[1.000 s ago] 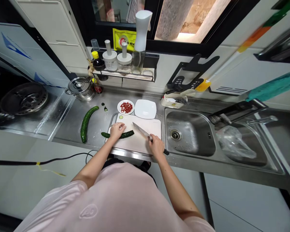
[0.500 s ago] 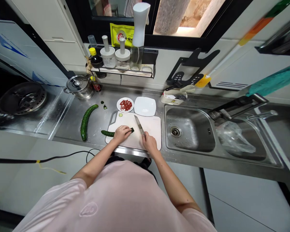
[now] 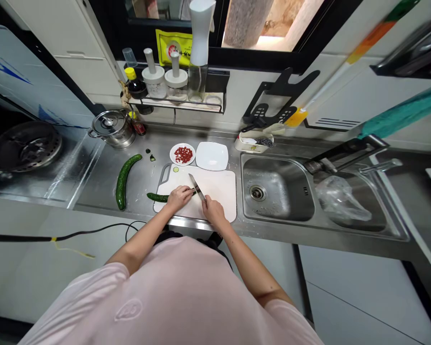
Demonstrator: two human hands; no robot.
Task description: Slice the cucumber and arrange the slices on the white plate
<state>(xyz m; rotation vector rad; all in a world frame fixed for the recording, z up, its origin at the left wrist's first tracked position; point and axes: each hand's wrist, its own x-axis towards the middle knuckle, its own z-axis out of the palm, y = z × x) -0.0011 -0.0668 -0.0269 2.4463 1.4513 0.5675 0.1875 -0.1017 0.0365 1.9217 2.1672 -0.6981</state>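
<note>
A green cucumber (image 3: pixel 157 197) lies across the left part of the white cutting board (image 3: pixel 215 184), its left end past the board's edge. My left hand (image 3: pixel 179 196) is closed over it near its right end. In my right hand (image 3: pixel 213 211) is the handle of a knife (image 3: pixel 197 186). The blade points up and left, at the cucumber's right end by my left fingertips; whether it touches the skin I cannot tell. One pale cucumber slice (image 3: pixel 175 169) rests at the board's top left.
A whole cucumber (image 3: pixel 124 181) lies left of the board, near some small green scraps (image 3: pixel 152 157). Behind the board stand a plate of chopped red pieces (image 3: pixel 183 154) and a white square dish (image 3: pixel 211 156). The sink (image 3: pixel 278 189) is to the right, a lidded pot (image 3: pixel 113 128) back left.
My right hand has brought the knife left, from beside the cucumber to its right end. My left hand stays on the cucumber. The whole view has shifted slightly.
</note>
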